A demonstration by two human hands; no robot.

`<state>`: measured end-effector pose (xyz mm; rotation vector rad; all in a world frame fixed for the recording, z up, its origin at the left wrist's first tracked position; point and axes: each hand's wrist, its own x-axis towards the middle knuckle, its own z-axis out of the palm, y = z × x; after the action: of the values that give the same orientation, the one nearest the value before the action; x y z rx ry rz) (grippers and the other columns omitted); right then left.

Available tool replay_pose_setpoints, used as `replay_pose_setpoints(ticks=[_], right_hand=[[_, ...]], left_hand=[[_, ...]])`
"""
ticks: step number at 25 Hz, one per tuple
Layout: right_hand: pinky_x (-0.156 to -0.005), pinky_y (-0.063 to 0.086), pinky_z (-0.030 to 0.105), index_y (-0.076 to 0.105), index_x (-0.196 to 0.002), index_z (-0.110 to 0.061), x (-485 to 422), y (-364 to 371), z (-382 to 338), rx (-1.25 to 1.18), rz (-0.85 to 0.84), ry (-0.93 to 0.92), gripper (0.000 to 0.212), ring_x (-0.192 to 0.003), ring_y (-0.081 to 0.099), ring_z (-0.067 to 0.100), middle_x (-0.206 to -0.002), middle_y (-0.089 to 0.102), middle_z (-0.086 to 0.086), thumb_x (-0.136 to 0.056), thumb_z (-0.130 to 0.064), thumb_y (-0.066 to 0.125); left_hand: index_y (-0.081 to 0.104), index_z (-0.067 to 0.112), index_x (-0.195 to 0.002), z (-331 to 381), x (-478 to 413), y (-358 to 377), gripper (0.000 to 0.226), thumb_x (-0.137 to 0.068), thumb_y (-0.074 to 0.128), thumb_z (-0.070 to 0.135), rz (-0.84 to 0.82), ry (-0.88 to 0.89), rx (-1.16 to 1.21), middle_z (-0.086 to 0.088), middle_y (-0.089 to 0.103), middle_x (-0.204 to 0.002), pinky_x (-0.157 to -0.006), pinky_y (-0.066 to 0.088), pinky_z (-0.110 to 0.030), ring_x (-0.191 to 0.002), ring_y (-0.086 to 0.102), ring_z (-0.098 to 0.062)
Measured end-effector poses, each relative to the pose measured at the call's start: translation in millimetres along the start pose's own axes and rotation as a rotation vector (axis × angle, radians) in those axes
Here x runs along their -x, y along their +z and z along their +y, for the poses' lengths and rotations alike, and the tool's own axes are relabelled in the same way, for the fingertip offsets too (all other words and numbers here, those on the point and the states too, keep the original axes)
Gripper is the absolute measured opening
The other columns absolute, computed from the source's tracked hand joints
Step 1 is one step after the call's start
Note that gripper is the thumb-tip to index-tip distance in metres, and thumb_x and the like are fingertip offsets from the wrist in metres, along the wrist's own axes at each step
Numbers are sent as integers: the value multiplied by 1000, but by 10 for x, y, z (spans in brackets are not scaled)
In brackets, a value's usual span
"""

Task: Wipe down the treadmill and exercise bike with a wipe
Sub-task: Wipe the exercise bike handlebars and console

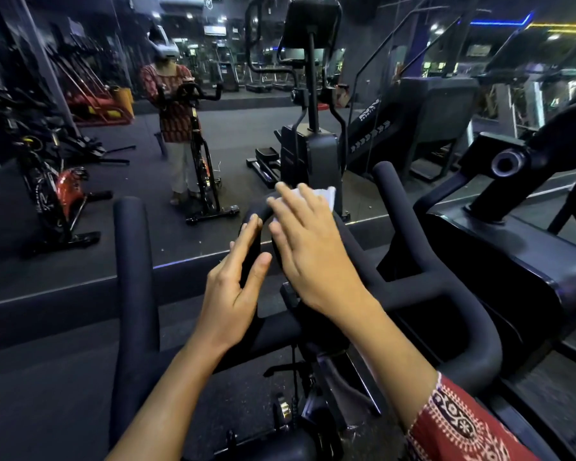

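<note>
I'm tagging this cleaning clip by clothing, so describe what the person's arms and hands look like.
The left hand and right hand are bare: no gloves, rings or watch show. The left forearm is uncovered to the picture's edge. The right arm wears a red sleeve printed with white and dark round motifs, ending near the elbow.

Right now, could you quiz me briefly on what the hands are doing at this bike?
1. True or false: the right hand presses a wipe onto the handlebar.
2. Which one has no wipe under it? A. left hand B. right hand
3. Fill in: the wipe's colour is ____.

Key: 1 true; 2 A; 3 white.
</note>
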<state>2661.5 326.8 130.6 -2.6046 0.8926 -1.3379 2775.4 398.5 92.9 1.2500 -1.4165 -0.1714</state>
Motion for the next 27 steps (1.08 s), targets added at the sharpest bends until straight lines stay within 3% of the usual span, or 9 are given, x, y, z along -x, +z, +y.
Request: replay_pose_setpoints(ticks=[4, 10, 13, 16, 18, 19, 22, 24, 27], right_hand=[[-118, 8, 36, 42, -141, 2, 440, 66, 13, 75, -166, -250, 47, -144, 17, 26, -153, 33, 8, -96, -12, 39], [-118, 12, 25, 49, -137, -2, 1018, -139, 305, -87, -280, -182, 43, -145, 18, 19, -152, 35, -1, -94, -5, 44], [-109, 28, 15, 66, -116, 2, 1048, -359, 381, -187, -181, -67, 46, -130, 41, 7, -134, 55, 2, -73, 15, 58], [-99, 42, 14, 68, -105, 7, 784, -608, 376, -253, 85, 64, 30, -110, 52, -12, -117, 68, -3, -78, 18, 63], [-105, 35, 12, 60, -123, 6, 568, -557, 299, -276, 191, 132, 36, -124, 49, -1, -131, 59, 3, -88, 4, 60], [-108, 29, 13, 55, -130, 4, 507, -466, 234, -277, 160, 149, 40, -131, 45, 10, -138, 51, 9, -90, 0, 56], [-111, 14, 12, 51, -134, 2, 749, -130, 86, -159, 10, 138, 62, -133, 37, 39, -147, 35, 13, -73, 14, 48], [-109, 17, 9, 61, -124, 1, 978, -172, 28, -139, -51, 54, 65, -129, 45, 30, -140, 48, 12, -63, 18, 50], [-98, 43, 15, 70, -104, 4, 915, -475, 76, -398, -40, -11, 36, -112, 60, 4, -118, 68, 6, -73, 15, 58]], left_hand=[[32, 28, -138, 19, 23, -28, 49, -91, 38, 43, 31, -42, 93, 7, 42, -143, -106, 27, -9, -132, 36, 7], [35, 37, -135, 32, 44, -50, 43, -92, 36, 46, 2, -50, 35, 3, 44, -145, -108, 27, -12, -134, 36, 1], [39, 26, -139, 12, 71, -45, 51, -93, 36, 49, -5, -51, 14, 3, 44, -145, -112, 27, -20, -136, 36, -4], [41, 23, -139, -2, 75, -40, 61, -92, 34, 60, -9, -57, -2, 4, 45, -145, -114, 27, -26, -138, 35, -7], [42, 22, -139, 6, 71, -39, 58, -93, 36, 56, 5, -58, -8, 5, 45, -144, -113, 27, -26, -137, 35, -7], [43, 21, -139, 10, 72, -43, 56, -93, 36, 52, 12, -56, -16, 5, 46, -144, -113, 27, -25, -137, 36, -6], [43, 20, -138, 39, 95, -43, 52, -93, 35, 45, 13, -54, -55, 6, 46, -143, -112, 27, -19, -136, 35, -3], [42, 22, -137, 54, 95, -28, 49, -93, 37, 44, 17, -36, -105, 11, 44, -141, -109, 25, -12, -136, 33, 1], [47, 17, -135, 65, 68, -8, 48, -93, 41, 39, 37, 9, -189, 6, 46, -141, -109, 25, -11, -134, 36, -1]])
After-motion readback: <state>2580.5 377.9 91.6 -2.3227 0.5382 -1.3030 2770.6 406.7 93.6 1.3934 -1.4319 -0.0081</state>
